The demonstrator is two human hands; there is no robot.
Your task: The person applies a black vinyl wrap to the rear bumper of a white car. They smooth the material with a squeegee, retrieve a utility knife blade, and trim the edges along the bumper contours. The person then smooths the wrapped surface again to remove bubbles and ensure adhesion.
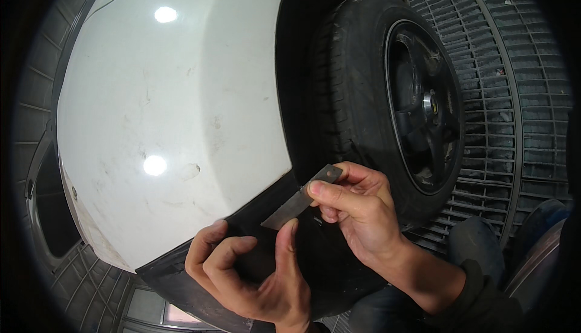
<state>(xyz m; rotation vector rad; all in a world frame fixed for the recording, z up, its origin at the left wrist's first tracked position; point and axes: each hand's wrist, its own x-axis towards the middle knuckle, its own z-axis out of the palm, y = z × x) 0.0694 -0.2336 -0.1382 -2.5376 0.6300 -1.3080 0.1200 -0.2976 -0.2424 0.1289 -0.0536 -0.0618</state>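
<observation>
My right hand (pixel 366 206) pinches a flat grey utility knife blade (pixel 290 209) between thumb and fingers, near the end with a small round hole. The blade slants down to the left, its angled tip free, in front of the dark gap below a white car body panel (pixel 242 91). My left hand (pixel 254 278) is just below, fingers bent and spread apart from the thumb. Its thumb tip is at the blade's lower edge; whether it presses on it I cannot tell. The left fingertips are close to the panel's lower edge.
A black tyre (pixel 363 79) with a dark spoked wheel rim (pixel 423 109) stands to the right of the panel. Metal floor grating (pixel 484 79) runs along the right. Dark smudges and a small chip mark the panel. My knee (pixel 478 242) shows at the lower right.
</observation>
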